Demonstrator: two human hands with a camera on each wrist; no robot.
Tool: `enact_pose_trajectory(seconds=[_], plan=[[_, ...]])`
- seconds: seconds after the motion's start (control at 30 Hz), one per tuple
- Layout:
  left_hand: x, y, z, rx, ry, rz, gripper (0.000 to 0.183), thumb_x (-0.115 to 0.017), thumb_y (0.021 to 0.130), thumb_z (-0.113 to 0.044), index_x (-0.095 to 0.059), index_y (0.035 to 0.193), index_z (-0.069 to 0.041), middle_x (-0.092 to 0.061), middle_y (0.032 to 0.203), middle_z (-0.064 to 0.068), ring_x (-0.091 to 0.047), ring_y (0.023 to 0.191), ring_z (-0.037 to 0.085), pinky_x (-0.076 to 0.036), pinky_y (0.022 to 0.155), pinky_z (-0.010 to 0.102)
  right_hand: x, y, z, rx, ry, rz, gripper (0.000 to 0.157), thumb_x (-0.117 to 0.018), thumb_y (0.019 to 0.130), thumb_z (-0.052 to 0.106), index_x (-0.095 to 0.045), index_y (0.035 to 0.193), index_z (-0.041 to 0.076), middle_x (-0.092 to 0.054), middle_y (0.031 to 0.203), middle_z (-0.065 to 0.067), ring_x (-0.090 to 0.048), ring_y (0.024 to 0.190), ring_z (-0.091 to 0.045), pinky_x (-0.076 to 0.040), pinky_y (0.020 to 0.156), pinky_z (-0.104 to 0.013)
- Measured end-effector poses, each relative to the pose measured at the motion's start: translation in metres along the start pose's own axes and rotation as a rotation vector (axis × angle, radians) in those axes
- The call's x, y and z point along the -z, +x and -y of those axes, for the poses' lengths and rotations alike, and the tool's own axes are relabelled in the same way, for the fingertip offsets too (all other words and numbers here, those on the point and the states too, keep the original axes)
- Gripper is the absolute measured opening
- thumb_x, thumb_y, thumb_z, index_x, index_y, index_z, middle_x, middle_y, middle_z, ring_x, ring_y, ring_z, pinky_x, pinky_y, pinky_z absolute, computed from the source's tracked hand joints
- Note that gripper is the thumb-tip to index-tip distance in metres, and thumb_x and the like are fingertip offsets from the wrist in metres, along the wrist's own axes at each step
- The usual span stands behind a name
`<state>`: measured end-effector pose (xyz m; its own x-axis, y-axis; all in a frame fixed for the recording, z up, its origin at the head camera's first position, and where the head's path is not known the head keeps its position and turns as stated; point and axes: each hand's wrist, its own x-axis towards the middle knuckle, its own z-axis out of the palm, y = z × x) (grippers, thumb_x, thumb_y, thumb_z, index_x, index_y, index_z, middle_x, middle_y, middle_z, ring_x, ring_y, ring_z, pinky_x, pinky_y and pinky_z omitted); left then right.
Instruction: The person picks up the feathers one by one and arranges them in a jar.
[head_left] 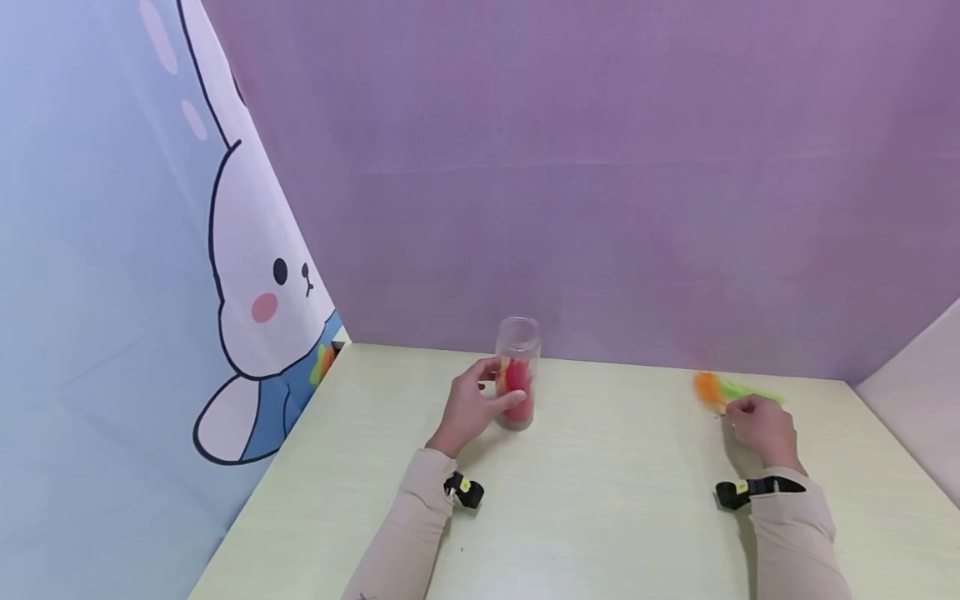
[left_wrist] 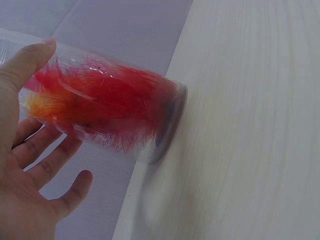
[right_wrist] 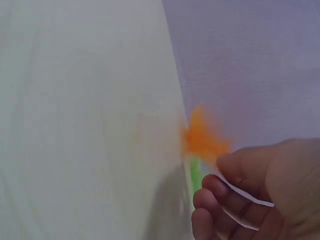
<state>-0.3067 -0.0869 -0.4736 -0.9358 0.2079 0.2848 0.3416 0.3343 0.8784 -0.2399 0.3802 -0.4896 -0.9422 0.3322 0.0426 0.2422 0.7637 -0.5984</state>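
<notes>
A clear cylindrical jar (head_left: 522, 335) with red and yellow-orange feathers (left_wrist: 107, 100) inside stands upright on the table. My left hand (head_left: 468, 408) holds it from the left, thumb on the near side and fingers on the far side. Toward the table's back right, my right hand (head_left: 763, 427) pinches a blurred orange feather (right_wrist: 202, 137) between thumb and forefinger. Beside that feather lies a bright green one (head_left: 750, 391), partly hidden behind the right hand's fingers in the right wrist view.
The pale wood-grain table (head_left: 592, 500) meets a purple cloth backdrop (head_left: 600, 208) along its back edge. A light blue cloth with a cartoon rabbit (head_left: 262, 275) hangs at the left. At the right stands a white wall (head_left: 918, 400).
</notes>
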Motion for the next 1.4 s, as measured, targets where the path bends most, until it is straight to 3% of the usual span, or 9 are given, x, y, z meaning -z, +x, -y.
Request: enact_pose_trajectory(seconds=[0.17,0.4,0.57,0.8,0.9,1.4], plan=[[0.001,0.000,-0.001,-0.007,-0.014,-0.004,0.060,-0.088,0.080,-0.038,-0.064,0.132,-0.018,-0.070,0.124,0.000,-0.064,0.113,0.021,-0.052,0.099,0.047,0.003,0.000,0.006,0.047,0.062,-0.031,0.035,-0.050,0.103,0.026,-0.062,0.112,-0.005,-0.068,0.108,-0.028,-0.062,0.089,-0.033,-0.042,0.069,-0.033],[0.001,0.000,-0.002,-0.007,-0.025,-0.010,0.060,-0.088,0.080,-0.037,-0.064,0.131,-0.017,-0.070,0.124,0.002,-0.064,0.113,0.023,-0.051,0.100,0.051,0.013,-0.002,0.029,0.070,0.153,-0.072,0.040,-0.047,0.106,0.034,-0.061,0.117,-0.001,-0.065,0.116,-0.026,-0.058,0.078,-0.005,-0.048,0.064,-0.027],[0.001,0.001,0.000,-0.009,-0.019,-0.013,0.059,-0.089,0.080,-0.036,-0.064,0.131,-0.017,-0.071,0.124,0.001,-0.064,0.113,0.024,-0.050,0.100,0.052,0.020,-0.006,0.047,0.055,0.235,-0.073,0.044,-0.045,0.107,0.040,-0.059,0.118,0.000,-0.063,0.122,-0.023,-0.061,0.081,-0.008,-0.050,0.065,-0.025],[0.000,0.002,0.001,-0.011,-0.012,-0.013,0.060,-0.088,0.080,-0.038,-0.064,0.131,-0.017,-0.071,0.124,0.001,-0.064,0.113,0.023,-0.050,0.100,0.051,0.024,-0.011,0.065,0.105,0.381,-0.098,0.036,-0.047,0.107,0.033,-0.058,0.115,-0.001,-0.066,0.096,0.012,-0.064,0.083,0.001,-0.055,0.070,-0.014],[-0.001,0.003,0.003,-0.009,-0.010,-0.014,0.061,-0.089,0.079,-0.038,-0.064,0.132,-0.018,-0.071,0.124,0.001,-0.064,0.113,0.023,-0.051,0.100,0.051,0.026,-0.011,0.071,0.136,0.458,-0.091,0.032,-0.048,0.107,0.027,-0.056,0.114,-0.003,-0.066,0.090,0.020,-0.066,0.083,0.002,-0.057,0.072,-0.015],[0.004,0.004,-0.004,-0.001,-0.033,-0.018,0.062,-0.088,0.080,-0.039,-0.064,0.133,-0.018,-0.070,0.124,0.002,-0.064,0.114,0.024,-0.053,0.100,0.049,0.043,-0.026,0.115,0.177,0.828,0.029,0.025,-0.053,0.106,0.021,-0.052,0.110,-0.004,-0.073,0.094,0.010,-0.074,0.081,-0.006,-0.060,0.070,-0.021]])
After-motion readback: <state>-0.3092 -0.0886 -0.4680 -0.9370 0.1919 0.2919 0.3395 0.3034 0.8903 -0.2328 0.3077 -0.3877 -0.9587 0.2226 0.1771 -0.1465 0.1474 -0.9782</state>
